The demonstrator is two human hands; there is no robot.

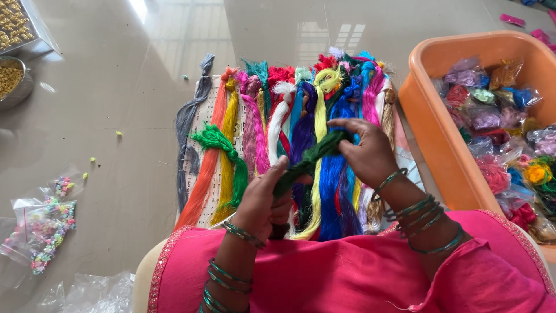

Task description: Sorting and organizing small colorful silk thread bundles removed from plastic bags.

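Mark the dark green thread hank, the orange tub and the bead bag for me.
dark green thread hank [313,155]: head view, middle of the hank between both hands.
orange tub [431,136]: head view, its left outer wall.
bead bag [46,229]: head view, bag's middle.

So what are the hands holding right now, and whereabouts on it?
Both hold one dark green thread bundle: the left hand wraps its lower end, and the right hand pinches its upper end above the row of coloured thread bundles.
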